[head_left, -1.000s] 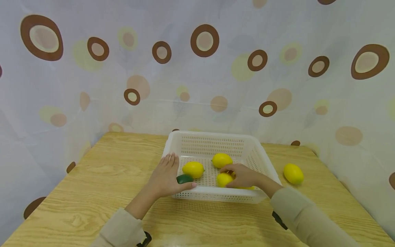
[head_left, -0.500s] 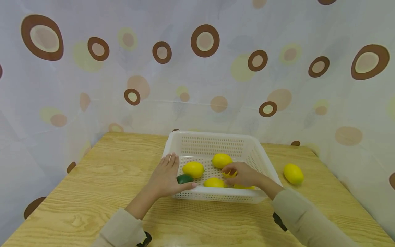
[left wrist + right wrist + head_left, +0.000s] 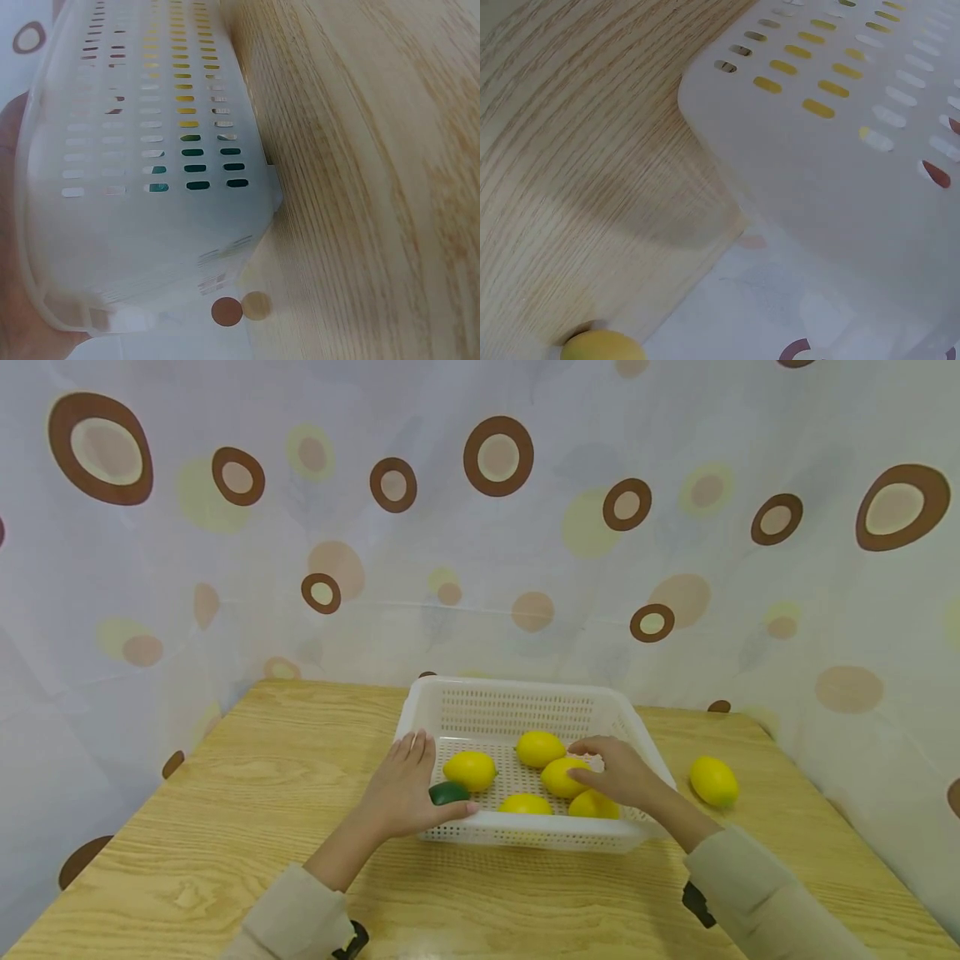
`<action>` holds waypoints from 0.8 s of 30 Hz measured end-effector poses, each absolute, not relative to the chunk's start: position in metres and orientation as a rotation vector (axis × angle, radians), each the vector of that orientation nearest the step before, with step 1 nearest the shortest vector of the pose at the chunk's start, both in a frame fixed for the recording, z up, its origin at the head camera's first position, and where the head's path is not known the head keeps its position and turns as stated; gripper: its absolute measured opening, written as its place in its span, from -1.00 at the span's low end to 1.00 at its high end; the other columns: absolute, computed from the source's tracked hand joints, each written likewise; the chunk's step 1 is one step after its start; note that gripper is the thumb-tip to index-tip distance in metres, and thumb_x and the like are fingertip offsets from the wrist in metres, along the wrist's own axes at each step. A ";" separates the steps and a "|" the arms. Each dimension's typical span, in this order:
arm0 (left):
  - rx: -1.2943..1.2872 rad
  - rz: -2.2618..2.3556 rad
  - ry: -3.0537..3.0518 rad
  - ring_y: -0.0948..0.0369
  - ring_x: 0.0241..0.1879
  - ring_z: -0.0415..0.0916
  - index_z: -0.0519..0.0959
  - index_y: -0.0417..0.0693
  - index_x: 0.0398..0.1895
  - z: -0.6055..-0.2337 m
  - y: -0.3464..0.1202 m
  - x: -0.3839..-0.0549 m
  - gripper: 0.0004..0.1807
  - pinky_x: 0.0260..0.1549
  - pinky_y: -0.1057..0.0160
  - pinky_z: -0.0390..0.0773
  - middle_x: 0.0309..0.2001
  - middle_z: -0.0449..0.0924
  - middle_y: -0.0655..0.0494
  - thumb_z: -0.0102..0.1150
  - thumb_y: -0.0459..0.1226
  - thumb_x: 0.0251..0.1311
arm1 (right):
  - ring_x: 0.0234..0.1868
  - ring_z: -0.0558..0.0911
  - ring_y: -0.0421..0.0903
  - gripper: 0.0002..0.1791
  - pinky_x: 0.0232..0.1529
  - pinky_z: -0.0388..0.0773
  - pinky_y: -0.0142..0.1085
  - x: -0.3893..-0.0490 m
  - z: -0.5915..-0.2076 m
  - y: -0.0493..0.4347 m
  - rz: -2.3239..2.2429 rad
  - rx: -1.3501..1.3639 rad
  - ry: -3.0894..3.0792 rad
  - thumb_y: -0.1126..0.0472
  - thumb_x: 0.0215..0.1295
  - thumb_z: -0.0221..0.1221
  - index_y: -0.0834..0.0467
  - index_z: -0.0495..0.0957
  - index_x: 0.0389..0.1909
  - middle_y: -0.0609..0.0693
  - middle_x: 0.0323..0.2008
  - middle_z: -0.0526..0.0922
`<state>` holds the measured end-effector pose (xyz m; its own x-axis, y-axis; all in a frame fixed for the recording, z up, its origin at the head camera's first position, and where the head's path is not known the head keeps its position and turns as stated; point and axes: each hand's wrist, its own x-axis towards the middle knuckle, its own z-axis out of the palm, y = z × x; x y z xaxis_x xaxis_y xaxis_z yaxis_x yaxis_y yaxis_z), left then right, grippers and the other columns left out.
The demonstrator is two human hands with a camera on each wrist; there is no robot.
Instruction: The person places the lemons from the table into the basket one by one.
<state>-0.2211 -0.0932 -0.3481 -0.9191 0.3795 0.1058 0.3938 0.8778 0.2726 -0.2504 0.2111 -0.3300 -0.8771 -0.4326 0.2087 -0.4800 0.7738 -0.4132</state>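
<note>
A white plastic basket (image 3: 517, 823) with slotted walls holds several yellow lemons, including one lemon (image 3: 470, 771) at the left and another (image 3: 540, 749) farther back. My left hand (image 3: 401, 792) rests over its front left corner, fingers straight along the left rim and thumb along the front rim. Beside that thumb lies a smooth dark green fruit (image 3: 449, 793), partly hidden; its kind is unclear. Inside the basket's right half, my right hand (image 3: 618, 774) is spread, its thumb at a lemon (image 3: 564, 778). A front right lemon (image 3: 594, 805) lies below this hand.
One more lemon (image 3: 713, 782) lies on the wooden table (image 3: 225, 827), right of the basket. A patterned curtain (image 3: 480, 543) hangs behind the table and along its sides.
One lemon has shifted left along the basket's front wall. My right hand has moved right and its fingers have spread, uncovering lemons. The left hand stays put.
</note>
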 end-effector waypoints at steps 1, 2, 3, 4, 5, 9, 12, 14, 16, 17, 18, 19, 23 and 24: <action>-0.617 -0.452 -2.997 -0.11 0.45 -0.16 -0.04 -0.43 0.38 -0.348 -0.093 -0.221 0.17 0.42 -0.04 -0.13 0.43 -0.09 -0.31 -0.01 0.35 0.02 | 0.03 0.51 0.25 -0.65 0.03 0.46 0.10 -0.250 -0.330 0.212 0.698 0.737 -2.846 0.24 0.21 0.18 0.36 0.53 -0.04 0.27 -0.03 0.59; -0.618 -0.453 -2.998 -0.11 0.45 -0.16 -0.04 -0.42 0.38 -0.348 -0.093 -0.221 0.17 0.42 -0.04 -0.13 0.43 -0.10 -0.31 0.00 0.35 0.02 | 0.04 0.50 0.26 -0.65 0.04 0.44 0.12 -0.249 -0.329 0.213 0.689 0.733 -2.829 0.25 0.20 0.19 0.36 0.53 -0.04 0.28 -0.03 0.59; -0.618 -0.451 -2.998 -0.11 0.45 -0.16 -0.04 -0.42 0.38 -0.348 -0.094 -0.221 0.17 0.42 -0.03 -0.13 0.43 -0.10 -0.31 0.00 0.35 0.02 | 0.04 0.49 0.27 -0.65 0.05 0.43 0.14 -0.248 -0.329 0.213 0.680 0.735 -2.810 0.25 0.19 0.19 0.36 0.53 -0.05 0.28 -0.03 0.59; -0.620 -0.451 -2.997 -0.11 0.45 -0.16 -0.03 -0.42 0.38 -0.348 -0.094 -0.221 0.17 0.42 -0.03 -0.13 0.43 -0.09 -0.31 -0.01 0.35 0.02 | 0.05 0.48 0.27 -0.65 0.06 0.41 0.15 -0.247 -0.328 0.214 0.674 0.731 -2.793 0.26 0.18 0.20 0.36 0.53 -0.05 0.29 -0.02 0.59; -0.621 -0.452 -2.996 -0.11 0.45 -0.16 -0.03 -0.42 0.38 -0.348 -0.094 -0.221 0.17 0.42 -0.03 -0.13 0.43 -0.09 -0.31 0.00 0.35 0.02 | 0.05 0.48 0.27 -0.65 0.07 0.41 0.15 -0.247 -0.328 0.215 0.667 0.725 -2.782 0.26 0.18 0.20 0.36 0.53 -0.04 0.29 -0.01 0.58; -0.620 -0.447 -2.995 -0.11 0.45 -0.16 -0.03 -0.42 0.38 -0.349 -0.094 -0.221 0.17 0.42 -0.03 -0.13 0.43 -0.10 -0.30 -0.01 0.35 0.02 | 0.07 0.44 0.28 -0.59 0.08 0.38 0.17 -0.244 -0.327 0.220 0.661 0.713 -2.754 0.27 0.18 0.21 0.38 0.49 0.02 0.30 0.02 0.56; -0.614 -0.452 -2.998 -0.10 0.45 -0.16 -0.04 -0.42 0.38 -0.348 -0.094 -0.221 0.17 0.42 -0.03 -0.14 0.43 -0.11 -0.30 -0.02 0.35 0.02 | 0.08 0.43 0.28 -0.57 0.09 0.37 0.17 -0.243 -0.328 0.223 0.647 0.712 -2.737 0.27 0.18 0.21 0.39 0.48 0.05 0.30 0.03 0.55; -0.612 -0.455 -3.000 -0.10 0.45 -0.16 -0.04 -0.42 0.38 -0.348 -0.094 -0.220 0.17 0.42 -0.03 -0.14 0.43 -0.11 -0.29 -0.02 0.36 0.03 | 0.09 0.42 0.27 -0.57 0.10 0.36 0.17 -0.242 -0.329 0.224 0.644 0.700 -2.733 0.27 0.18 0.21 0.39 0.47 0.06 0.30 0.04 0.54; -0.611 -0.455 -3.003 -0.10 0.45 -0.17 -0.04 -0.41 0.38 -0.347 -0.093 -0.220 0.17 0.42 -0.03 -0.15 0.43 -0.12 -0.29 -0.02 0.36 0.03 | 0.09 0.41 0.26 -0.56 0.10 0.36 0.17 -0.240 -0.329 0.225 0.637 0.684 -2.727 0.27 0.18 0.21 0.38 0.47 0.06 0.29 0.05 0.54; -0.612 -0.455 -3.004 -0.10 0.45 -0.17 -0.04 -0.41 0.38 -0.347 -0.094 -0.220 0.17 0.42 -0.03 -0.15 0.43 -0.12 -0.29 -0.02 0.36 0.03 | 0.10 0.40 0.26 -0.56 0.11 0.35 0.17 -0.239 -0.329 0.226 0.632 0.674 -2.723 0.26 0.18 0.21 0.37 0.47 0.06 0.30 0.05 0.53; -0.614 -0.453 -3.001 -0.10 0.45 -0.16 -0.04 -0.42 0.38 -0.347 -0.094 -0.220 0.16 0.42 -0.03 -0.14 0.43 -0.11 -0.29 -0.02 0.35 0.03 | 0.10 0.40 0.27 -0.56 0.10 0.35 0.18 -0.238 -0.329 0.226 0.627 0.672 -2.715 0.26 0.18 0.21 0.37 0.47 0.06 0.30 0.05 0.53; -0.614 -0.451 -3.002 -0.10 0.45 -0.16 -0.04 -0.41 0.38 -0.346 -0.093 -0.220 0.16 0.42 -0.03 -0.15 0.43 -0.11 -0.29 -0.02 0.35 0.02 | 0.10 0.40 0.27 -0.56 0.10 0.35 0.19 -0.237 -0.329 0.227 0.626 0.670 -2.704 0.26 0.17 0.22 0.37 0.47 0.06 0.30 0.05 0.53; -0.619 -0.444 -2.997 -0.11 0.45 -0.14 -0.03 -0.42 0.38 -0.347 -0.093 -0.220 0.16 0.42 -0.03 -0.13 0.43 -0.09 -0.30 -0.02 0.35 0.02 | 0.09 0.40 0.30 -0.55 0.09 0.35 0.21 -0.235 -0.332 0.230 0.617 0.670 -2.647 0.26 0.13 0.25 0.38 0.48 0.03 0.33 0.03 0.53; -0.620 -0.443 -2.996 -0.11 0.44 -0.14 -0.03 -0.42 0.38 -0.347 -0.093 -0.220 0.16 0.42 -0.03 -0.12 0.43 -0.08 -0.30 -0.01 0.35 0.02 | 0.10 0.40 0.30 -0.55 0.09 0.35 0.22 -0.235 -0.332 0.231 0.617 0.668 -2.636 0.27 0.13 0.25 0.38 0.48 0.04 0.33 0.03 0.52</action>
